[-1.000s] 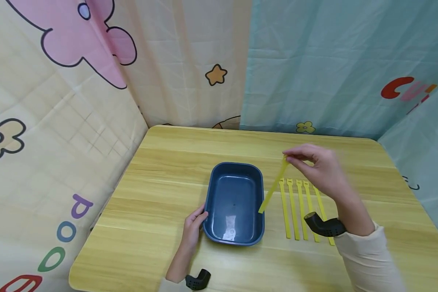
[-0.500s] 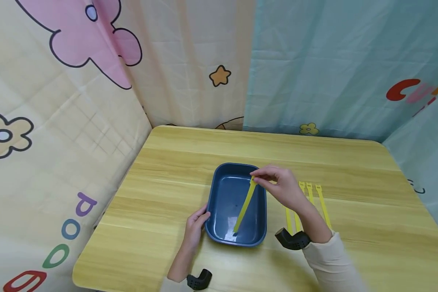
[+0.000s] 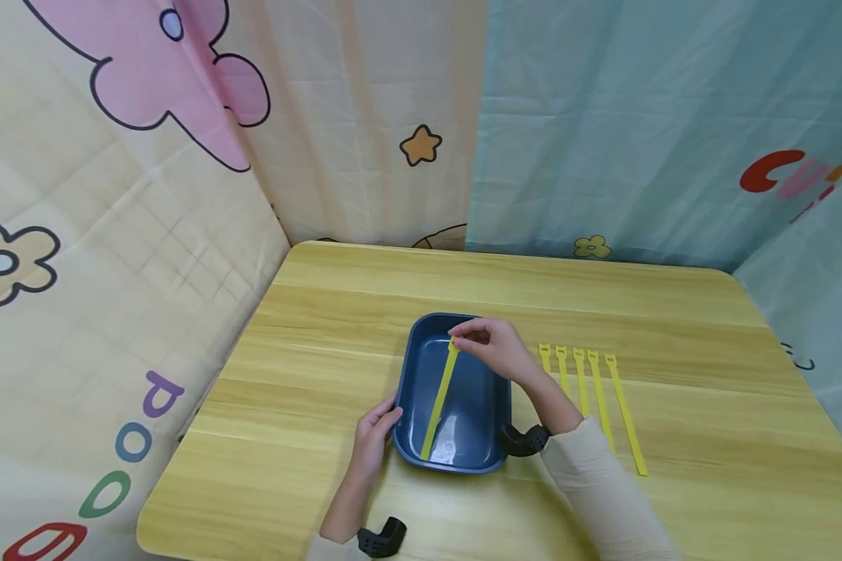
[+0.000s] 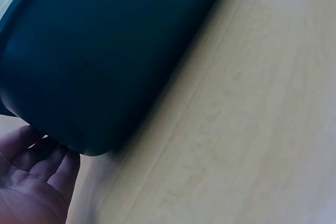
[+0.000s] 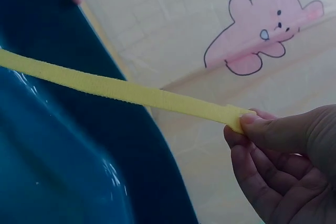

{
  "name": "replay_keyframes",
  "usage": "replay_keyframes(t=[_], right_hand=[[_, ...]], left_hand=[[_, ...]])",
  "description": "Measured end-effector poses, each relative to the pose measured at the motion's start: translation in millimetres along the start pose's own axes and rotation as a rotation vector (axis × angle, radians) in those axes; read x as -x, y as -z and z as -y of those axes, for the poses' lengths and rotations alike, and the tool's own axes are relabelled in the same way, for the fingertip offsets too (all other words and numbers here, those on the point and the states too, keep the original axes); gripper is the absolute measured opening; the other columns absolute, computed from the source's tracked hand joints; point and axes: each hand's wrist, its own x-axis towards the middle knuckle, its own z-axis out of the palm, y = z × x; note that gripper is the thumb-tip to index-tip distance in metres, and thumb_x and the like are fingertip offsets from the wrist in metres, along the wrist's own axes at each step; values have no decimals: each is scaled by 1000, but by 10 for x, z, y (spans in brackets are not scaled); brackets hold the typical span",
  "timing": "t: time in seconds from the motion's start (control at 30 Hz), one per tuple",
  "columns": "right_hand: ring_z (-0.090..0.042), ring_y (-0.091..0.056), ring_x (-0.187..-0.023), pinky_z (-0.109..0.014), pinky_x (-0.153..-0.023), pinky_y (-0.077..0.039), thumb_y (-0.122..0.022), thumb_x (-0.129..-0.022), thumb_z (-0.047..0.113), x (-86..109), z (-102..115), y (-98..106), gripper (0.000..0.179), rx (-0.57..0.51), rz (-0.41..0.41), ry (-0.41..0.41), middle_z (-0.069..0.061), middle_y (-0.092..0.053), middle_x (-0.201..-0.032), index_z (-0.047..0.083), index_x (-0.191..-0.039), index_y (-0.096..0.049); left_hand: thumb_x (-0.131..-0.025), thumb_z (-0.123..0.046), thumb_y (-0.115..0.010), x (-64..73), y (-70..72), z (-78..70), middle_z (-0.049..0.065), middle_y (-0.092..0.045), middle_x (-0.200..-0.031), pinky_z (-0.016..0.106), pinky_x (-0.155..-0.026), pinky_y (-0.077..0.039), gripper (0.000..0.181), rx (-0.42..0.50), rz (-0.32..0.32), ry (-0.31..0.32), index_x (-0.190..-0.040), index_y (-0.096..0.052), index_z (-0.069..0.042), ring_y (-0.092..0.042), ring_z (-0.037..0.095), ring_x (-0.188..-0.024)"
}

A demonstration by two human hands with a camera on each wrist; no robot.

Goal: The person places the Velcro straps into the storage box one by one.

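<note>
Between the thumb and fingertips of my right hand [image 3: 497, 349] is the slotted end of a yellow hook-and-loop cable tie [image 3: 439, 401]. The tie slants down inside a blue plastic tub [image 3: 479, 413], its free end near the tub's front left corner. The right wrist view shows the pinch up close, with the fabric strip [image 5: 131, 93] stretching across the tub's rim. My left hand [image 3: 370, 438] holds the tub's left side, thumb at the rim. Its other fingers [image 4: 52, 166] lie against the outer wall in the left wrist view.
Several more yellow cable ties [image 3: 599, 389] lie side by side on the table to the right of the tub, partly covered by my right forearm. The wooden table [image 3: 309, 351] ends at printed curtains [image 3: 351, 156] behind and to the left.
My right hand has carried the yellow cable tie leftward from beside the tub, over its right rim and into it. My left hand keeps its hold on the tub.
</note>
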Motion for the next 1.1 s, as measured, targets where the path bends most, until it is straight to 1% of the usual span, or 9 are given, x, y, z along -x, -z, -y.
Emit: replay_keyframes(t=[0.1,0.17,0.2,0.33,0.4,0.47,0.6,0.83,1.1], right_hand=[[-19,-57,-73,-25,-64,-47,-58,-78,11,-98,-78,-38,18,-7,16,-18,-4,-61,-86,3,-94,-63],[-18,-57,-73,-25,-64,-47,-58,-78,12,-158,-118,-68,20,-8,21,-37,-4,-61,-86,2,-95,-63],[-19,-57,-73,-27,-64,-47,-58,-78,10,-173,-86,-80,20,-10,25,-41,-7,-61,-87,0,-95,-62],[-14,-56,-73,-26,-65,-47,-58,-79,10,-271,-148,-145,21,16,43,-63,-6,-61,-87,0,-96,-62],[-14,-55,-73,-25,-65,-47,-58,-79,9,-320,-182,-175,21,42,55,-76,-6,-61,-87,0,-97,-62],[-13,-55,-73,-25,-65,-46,-58,-79,10,-378,-261,-207,21,64,69,-91,-5,-61,-87,0,-97,-62],[-14,-56,-73,-26,-65,-47,-58,-79,9,-458,-315,-250,21,68,93,-138,-5,-61,-86,0,-98,-62],[-14,-57,-71,-27,-64,-47,-59,-77,7,-547,-396,-318,17,56,69,-223,-6,-63,-81,0,-91,-64],[-13,-57,-67,-27,-61,-47,-61,-75,5,-594,-461,-415,12,102,75,-312,-6,-62,-78,1,-86,-65]], left_hand=[[-82,-18,-52,-8,2,14,18,-42,-121,21,-81,-39,46,17,4,0,-117,-43,8,-41,18,-109],[-82,-16,-51,-8,-5,-12,17,-41,-122,21,-83,-38,44,33,-1,30,-118,-43,8,-40,19,-110],[-82,-15,-51,-15,-1,2,16,-41,-122,21,-84,-37,44,42,-4,44,-118,-43,7,-39,18,-111],[-82,-13,-51,-12,-15,-33,15,-41,-123,24,-85,-36,42,43,-13,78,-119,-43,6,-38,20,-112],[-81,-14,-51,-16,-15,-22,15,-42,-123,23,-84,-37,43,29,-14,66,-118,-43,6,-39,20,-111],[-82,-14,-50,-8,-25,-50,17,-41,-122,23,-83,-38,43,11,-14,56,-118,-42,8,-40,21,-110],[-82,-13,-50,-11,-22,-54,16,-42,-122,22,-83,-37,42,14,-25,72,-118,-43,7,-39,20,-111],[-81,-14,-52,-11,-19,-78,13,-42,-123,23,-86,-35,43,36,-25,102,-119,-44,5,-38,18,-112],[-81,-12,-52,-1,-26,-90,16,-41,-123,23,-85,-36,43,44,-23,87,-118,-43,8,-37,21,-113]])
